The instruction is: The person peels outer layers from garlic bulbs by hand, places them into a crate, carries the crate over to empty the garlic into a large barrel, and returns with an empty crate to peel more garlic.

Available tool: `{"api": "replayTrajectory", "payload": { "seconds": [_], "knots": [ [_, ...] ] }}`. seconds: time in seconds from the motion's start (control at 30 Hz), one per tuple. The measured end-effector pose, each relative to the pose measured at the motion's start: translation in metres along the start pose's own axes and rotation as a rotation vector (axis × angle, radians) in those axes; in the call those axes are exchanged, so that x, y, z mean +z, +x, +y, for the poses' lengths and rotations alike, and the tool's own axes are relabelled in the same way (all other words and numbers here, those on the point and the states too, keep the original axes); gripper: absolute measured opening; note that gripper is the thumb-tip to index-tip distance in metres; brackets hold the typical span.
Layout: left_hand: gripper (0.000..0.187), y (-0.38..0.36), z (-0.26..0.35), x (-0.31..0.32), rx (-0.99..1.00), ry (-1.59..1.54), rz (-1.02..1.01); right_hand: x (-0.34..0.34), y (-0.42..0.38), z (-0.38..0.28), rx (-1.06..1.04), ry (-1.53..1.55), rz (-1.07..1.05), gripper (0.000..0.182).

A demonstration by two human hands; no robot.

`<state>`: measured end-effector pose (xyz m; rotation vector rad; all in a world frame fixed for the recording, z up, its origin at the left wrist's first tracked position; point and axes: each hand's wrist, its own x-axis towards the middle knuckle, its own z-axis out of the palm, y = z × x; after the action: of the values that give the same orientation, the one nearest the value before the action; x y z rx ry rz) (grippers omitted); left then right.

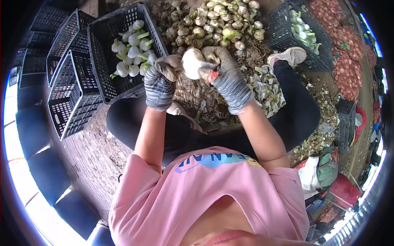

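Both my hands wear grey knit gloves with brownish, soiled fingers. My left hand is closed on the left side of a white bulb. On the other side, my right hand has its fingers wrapped against the same bulb, with something small and reddish showing at its thumb. A thin, blurred object crosses the bulb near that thumb; I cannot make out what it is. Beyond the hands lies a heap of unpeeled bulbs. To the left, a black crate holds several clean white bulbs with green stems.
Empty black crates stand at the far left. Another black crate with white bulbs is at the upper right, near red mesh sacks. Peelings cover the ground between my legs. A red stool-like object is at the lower right.
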<state>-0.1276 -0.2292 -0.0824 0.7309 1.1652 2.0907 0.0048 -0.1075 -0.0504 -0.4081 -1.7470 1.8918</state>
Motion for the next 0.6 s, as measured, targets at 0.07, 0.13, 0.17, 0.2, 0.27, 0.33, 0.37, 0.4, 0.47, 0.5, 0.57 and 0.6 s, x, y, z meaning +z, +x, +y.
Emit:
{"api": "replayTrajectory", "payload": {
  "seconds": [0.07, 0.13, 0.17, 0.2, 0.27, 0.33, 0.37, 0.4, 0.47, 0.5, 0.57, 0.6],
  "knots": [
    [0.019, -0.001, -0.002, -0.007, -0.053, -0.288, -0.049, 0.002, -0.012, -0.01, -0.126, -0.402, 0.124, 0.021],
    [0.019, -0.009, 0.013, 0.005, 0.042, -0.079, -0.111, 0.005, -0.017, -0.046, 0.035, 0.216, 0.196, 0.016],
    [0.019, -0.015, 0.024, 0.017, 0.114, 0.277, -0.07, 0.006, -0.023, -0.058, 0.117, 0.529, 0.217, 0.014],
    [0.02, -0.02, 0.034, 0.028, 0.173, 0.592, -0.01, -0.004, -0.019, -0.061, 0.167, 0.566, 0.369, 0.012],
    [0.024, -0.027, 0.024, 0.026, 0.044, -0.074, 0.054, -0.02, -0.021, -0.074, 0.028, 0.73, 0.468, 0.014],
    [0.028, -0.028, 0.014, 0.015, 0.105, -0.072, 0.026, -0.03, -0.039, -0.079, -0.008, 0.557, 0.377, 0.017],
    [0.03, -0.027, 0.01, 0.01, 0.134, -0.071, 0.01, -0.03, -0.051, -0.078, 0.078, 0.416, 0.398, 0.023],
    [0.032, -0.028, 0.016, 0.013, 0.159, -0.07, -0.004, -0.025, -0.065, -0.073, 0.02, 0.211, 0.252, 0.026],
    [0.036, -0.046, 0.032, 0.028, -0.014, -0.53, 0.029, -0.017, -0.081, -0.066, 0.007, 0.046, -0.152, 0.029],
    [0.035, -0.052, 0.04, 0.035, 0.032, -0.314, -0.019, -0.001, -0.091, -0.079, -0.049, -0.332, -0.064, 0.035],
    [0.03, -0.06, 0.044, 0.045, 0.082, -0.043, -0.086, 0.019, -0.093, -0.088, -0.165, -0.104, -0.063, 0.042],
    [0.026, -0.063, 0.042, 0.049, 0.076, -0.057, -0.097, 0.022, -0.097, -0.092, -0.147, -0.12, -0.044, 0.046]
  ]
}}
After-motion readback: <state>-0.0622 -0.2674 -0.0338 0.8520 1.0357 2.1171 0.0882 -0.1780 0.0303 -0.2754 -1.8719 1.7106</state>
